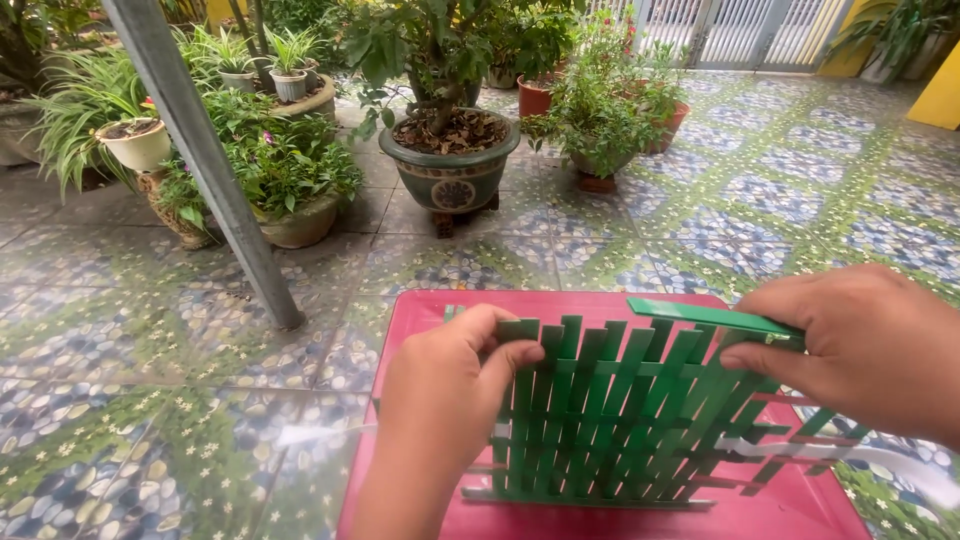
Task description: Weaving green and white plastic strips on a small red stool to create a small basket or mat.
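Note:
A small green slatted fence panel [610,420] stands upright on a red plastic surface [600,520]. My left hand [440,410] grips the panel's upper left slats between thumb and fingers. My right hand [860,345] pinches the panel's upper right corner. A loose green strip [700,317] lies along the top at that corner, under my right fingers. The slats on the right side lean outward at an angle.
A slanted grey metal pole [215,170] meets the patterned tile floor [780,200] left of the red surface. Beyond it stand several potted plants, the largest in a round glazed pot [450,175]. A white gate [740,30] closes the back.

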